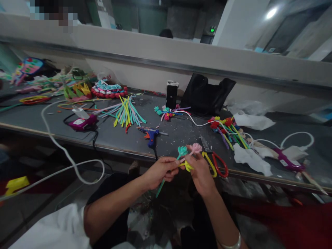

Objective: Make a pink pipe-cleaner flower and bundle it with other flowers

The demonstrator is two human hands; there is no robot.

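Note:
Just off the table's front edge, my left hand (166, 169) is closed on the stems of a teal pipe-cleaner flower (182, 151) and a pink flower (195, 148). A green stem (160, 189) hangs below its fingers. My right hand (200, 171) pinches a yellow pipe cleaner (187, 166) beside the stems, close to my left fingertips. Scissors with red handles (220, 165) lie near my right hand at the table edge. A blue glue gun (150, 135) rests on the table (121, 138) in front of my left hand.
Loose yellow and teal pipe cleaners (129, 112) lie left of centre. Behind are a phone (171, 95) and a black bag (209, 93). Finished flowers (223, 124), white paper (251, 159) and a purple device (289, 160) are at right; another purple device (83, 121) is at left.

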